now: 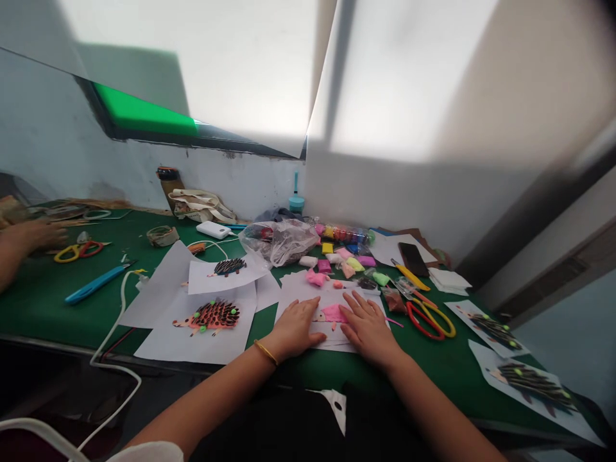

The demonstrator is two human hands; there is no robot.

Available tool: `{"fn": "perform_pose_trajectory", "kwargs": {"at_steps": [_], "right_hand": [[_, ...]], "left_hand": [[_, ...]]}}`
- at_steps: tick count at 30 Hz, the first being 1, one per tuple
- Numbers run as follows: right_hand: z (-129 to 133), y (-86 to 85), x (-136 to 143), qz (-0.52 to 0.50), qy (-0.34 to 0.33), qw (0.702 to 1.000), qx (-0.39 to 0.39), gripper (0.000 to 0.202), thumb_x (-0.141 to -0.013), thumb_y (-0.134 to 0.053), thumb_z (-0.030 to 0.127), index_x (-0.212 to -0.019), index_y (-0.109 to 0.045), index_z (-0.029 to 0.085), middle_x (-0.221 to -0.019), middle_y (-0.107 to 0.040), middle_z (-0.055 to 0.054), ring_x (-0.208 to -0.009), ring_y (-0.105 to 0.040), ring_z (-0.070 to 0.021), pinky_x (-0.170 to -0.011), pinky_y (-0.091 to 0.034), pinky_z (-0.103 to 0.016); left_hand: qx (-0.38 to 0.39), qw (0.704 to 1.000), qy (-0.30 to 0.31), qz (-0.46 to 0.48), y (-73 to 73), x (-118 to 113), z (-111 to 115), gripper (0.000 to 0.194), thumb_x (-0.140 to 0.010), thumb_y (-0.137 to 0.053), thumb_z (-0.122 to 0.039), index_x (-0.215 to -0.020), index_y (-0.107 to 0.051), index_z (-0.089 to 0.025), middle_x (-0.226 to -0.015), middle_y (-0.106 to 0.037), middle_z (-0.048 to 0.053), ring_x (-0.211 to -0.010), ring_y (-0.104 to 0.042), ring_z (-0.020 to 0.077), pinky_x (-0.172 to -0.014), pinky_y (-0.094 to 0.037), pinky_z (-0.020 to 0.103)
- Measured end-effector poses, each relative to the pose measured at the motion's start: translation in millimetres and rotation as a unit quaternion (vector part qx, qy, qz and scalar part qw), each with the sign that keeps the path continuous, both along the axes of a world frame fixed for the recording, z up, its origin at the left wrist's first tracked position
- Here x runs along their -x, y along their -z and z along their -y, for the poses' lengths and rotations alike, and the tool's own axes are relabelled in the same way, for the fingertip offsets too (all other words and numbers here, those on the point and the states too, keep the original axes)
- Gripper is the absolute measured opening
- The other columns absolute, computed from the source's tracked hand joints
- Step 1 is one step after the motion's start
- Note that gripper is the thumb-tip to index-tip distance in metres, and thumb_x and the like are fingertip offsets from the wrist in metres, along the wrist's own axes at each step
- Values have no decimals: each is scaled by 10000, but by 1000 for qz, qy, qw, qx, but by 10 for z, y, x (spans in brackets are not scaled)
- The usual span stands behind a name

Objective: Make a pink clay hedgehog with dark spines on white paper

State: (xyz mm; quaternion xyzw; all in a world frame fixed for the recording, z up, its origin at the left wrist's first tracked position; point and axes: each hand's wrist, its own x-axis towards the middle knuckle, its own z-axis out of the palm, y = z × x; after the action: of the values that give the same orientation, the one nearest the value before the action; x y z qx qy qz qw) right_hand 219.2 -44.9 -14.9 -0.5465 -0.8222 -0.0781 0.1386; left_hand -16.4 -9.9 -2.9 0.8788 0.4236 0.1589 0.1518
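Pink clay figure (332, 312), in the head view, lies flat on white paper (291, 292) at the near middle of the green table (43, 314), between my two hands. Its pale face end points left. From where I sit I judge it very light and soft, quick to dent or take a fingerprint, perhaps a little tacky, and the thin parts easily pulled off. I would take hold of the sheet by its bare margin and leave the clay alone; if I had to steady the figure, a flat fingertip on the broad body seems safest.

My left hand (297, 326) rests palm down on the left of the paper, fingers lying close together and angled far and right, thumb held out toward the figure. My right hand (368, 324) lies palm down on the right, fingers somewhat spread, tips at the figure's right end; I cannot tell how hard they press. Neither hand pinches anything. Both forearms reach in from the near side, converging. Pink clay lumps (316, 277) sit just far of the figure.
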Motion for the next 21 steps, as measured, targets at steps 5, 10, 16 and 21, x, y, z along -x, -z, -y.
{"fn": "perform_pose_trajectory", "kwargs": {"at_steps": [5,10,16,21], "right_hand": [[-17,14,2,0,-5,1000,3,431,-968,-346,446,-1307,-562,293,-1528,-345,-36,-1440,-215,-279,-1096,-252,-541],[-15,3,21,0,-11,1000,3,403,-969,-355,426,-1292,-572,319,-1539,-324,-22,-1444,-203,-280,-1107,-225,-549],[-14,-33,72,-10,-23,1000,14,382,-969,-367,406,-1276,-583,334,-1549,-302,-16,-1448,-190,-278,-1100,-233,-547],[-4,-61,104,-15,-21,1000,16,383,-970,-368,416,-1295,-561,349,-1557,-281,-9,-1450,-183,-273,-1074,-268,-540]], "left_hand": [[2,1000,2,5,9,-1,-5,848,-744,-668,-468,-1452,-284,-201,-1449,-444,118,-1328,-414,275,-1152,-213,440],[-9,1000,4,10,39,8,-11,865,-741,-665,-478,-1458,-273,-194,-1441,-455,116,-1323,-419,271,-1154,-215,437],[-12,1000,8,7,37,11,-8,863,-744,-664,-478,-1457,-277,-183,-1452,-441,119,-1328,-413,264,-1154,-218,430],[-15,1000,6,8,40,7,-16,870,-738,-671,-479,-1455,-280,-180,-1444,-450,123,-1320,-421,271,-1151,-225,432]]}}
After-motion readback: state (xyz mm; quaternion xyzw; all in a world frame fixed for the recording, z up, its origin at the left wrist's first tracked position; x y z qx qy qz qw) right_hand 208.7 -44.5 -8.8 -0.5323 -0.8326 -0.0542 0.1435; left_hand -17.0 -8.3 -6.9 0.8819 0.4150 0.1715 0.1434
